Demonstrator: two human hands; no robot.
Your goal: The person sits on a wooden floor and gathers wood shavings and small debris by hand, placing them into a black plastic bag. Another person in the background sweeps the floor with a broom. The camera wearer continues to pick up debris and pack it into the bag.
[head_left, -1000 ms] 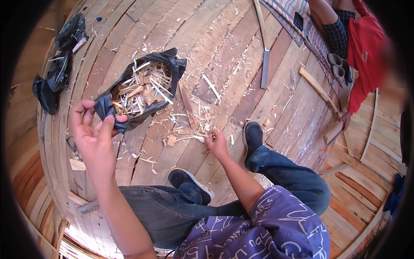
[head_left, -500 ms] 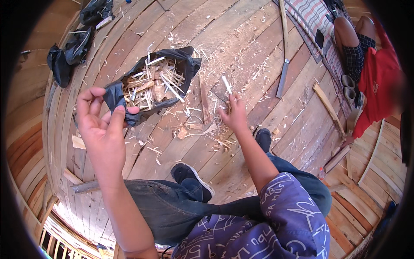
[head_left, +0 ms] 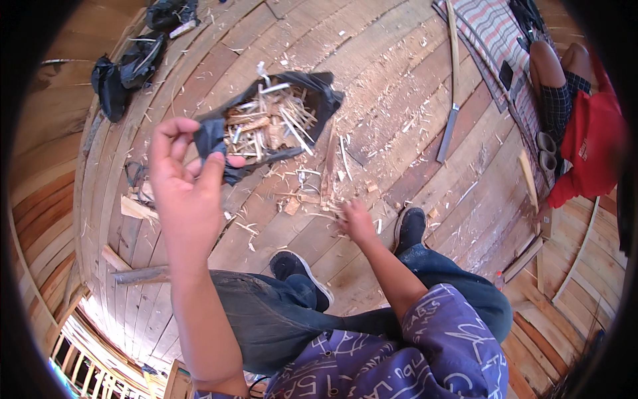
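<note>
My left hand (head_left: 189,163) pinches the near left edge of a black plastic bag (head_left: 325,100), thumb on the outside, and holds its mouth open. Inside the bag lies a heap of pale wood shavings and splinters (head_left: 269,123). Down at the floorboards, my right hand (head_left: 357,221) has its fingers curled at a scatter of wood scraps (head_left: 302,198) just in front of my shoes. Its fingertips are partly hidden, so whether a scrap is between them I cannot make out. A narrow wood strip (head_left: 330,163) lies between that hand and the bag.
A long-handled blade (head_left: 448,133) lies on the floor beyond my right hand. More black bags (head_left: 136,63) sit at the far left. On the right, a person in a red shirt (head_left: 591,143) sits by a striped mat (head_left: 485,40). A metal pipe (head_left: 141,275) lies near my left knee.
My right hand has come down and nearer, and the pale piece it held up is no longer seen in it. The view has shifted; my left hand still grips the bag.
</note>
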